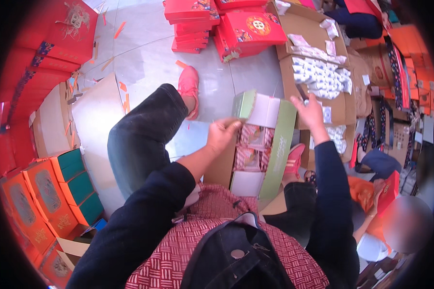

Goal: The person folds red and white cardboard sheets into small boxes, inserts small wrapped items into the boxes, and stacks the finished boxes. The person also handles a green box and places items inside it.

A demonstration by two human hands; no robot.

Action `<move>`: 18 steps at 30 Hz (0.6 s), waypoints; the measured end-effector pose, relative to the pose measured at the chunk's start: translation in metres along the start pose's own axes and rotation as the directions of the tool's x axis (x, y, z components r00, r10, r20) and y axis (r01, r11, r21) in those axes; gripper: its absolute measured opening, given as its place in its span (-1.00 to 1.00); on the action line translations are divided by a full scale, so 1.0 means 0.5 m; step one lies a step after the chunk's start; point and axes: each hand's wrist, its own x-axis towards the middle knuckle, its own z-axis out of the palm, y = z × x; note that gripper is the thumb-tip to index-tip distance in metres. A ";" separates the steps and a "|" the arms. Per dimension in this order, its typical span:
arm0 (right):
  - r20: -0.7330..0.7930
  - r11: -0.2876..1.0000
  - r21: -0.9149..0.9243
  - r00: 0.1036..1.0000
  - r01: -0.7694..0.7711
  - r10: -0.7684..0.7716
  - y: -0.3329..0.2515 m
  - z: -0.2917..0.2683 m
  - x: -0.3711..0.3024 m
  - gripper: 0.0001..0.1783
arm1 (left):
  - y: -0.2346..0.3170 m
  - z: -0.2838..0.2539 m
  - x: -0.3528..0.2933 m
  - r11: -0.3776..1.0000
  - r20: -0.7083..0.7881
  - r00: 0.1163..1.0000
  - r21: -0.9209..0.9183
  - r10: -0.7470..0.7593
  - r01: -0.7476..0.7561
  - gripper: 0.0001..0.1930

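In front of me stands an open green carton [278,149] with a pale inside and its long side flap folded out. Pink-and-white patterned wrapped packs [251,136] lie in it, with white panels at both ends. My left hand [223,136] is closed at its left side, thumb and fingers pinching the carton's far-left green flap. My right hand [310,114] is raised to the right of the carton, over the edge of a brown box. Its fingers are curled around a thin dark stick-like thing [301,91], whose exact kind I cannot tell.
Brown cardboard boxes [294,29] with small white packets [320,77] stand at right. Red gift boxes [248,31] are stacked ahead, more [58,43] at far left. Orange-and-green boxes [74,185] stand at lower left. Orange scraps litter the floor [144,62]. Another person [371,202] sits at right.
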 end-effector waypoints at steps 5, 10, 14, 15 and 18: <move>0.089 0.968 -0.251 0.995 -0.009 0.033 -0.003 0.122 -0.312 -0.26 | -0.037 -0.067 -0.001 0.951 -0.397 0.917 0.269 -0.036 0.153 -0.68; -0.035 0.935 -0.269 0.972 -0.233 0.232 0.062 0.070 -0.330 -0.48 | -0.020 -0.099 -0.024 0.802 -0.607 0.791 0.510 0.079 0.311 -0.66; -0.054 0.979 -0.091 0.983 -0.180 0.176 0.240 0.038 -0.311 -0.57 | -0.030 -0.134 -0.015 0.897 -0.624 0.732 0.108 -0.274 0.428 -0.68; -0.091 0.979 -0.071 0.978 -0.192 0.186 0.221 0.044 -0.311 -0.58 | -0.039 -0.139 -0.009 0.928 -0.579 0.770 0.061 -0.268 0.369 -0.70; -0.123 0.973 0.022 0.965 -0.230 0.231 0.208 0.051 -0.314 -0.60 | -0.041 -0.132 -0.021 0.972 -0.494 0.853 0.059 -0.170 0.228 -0.75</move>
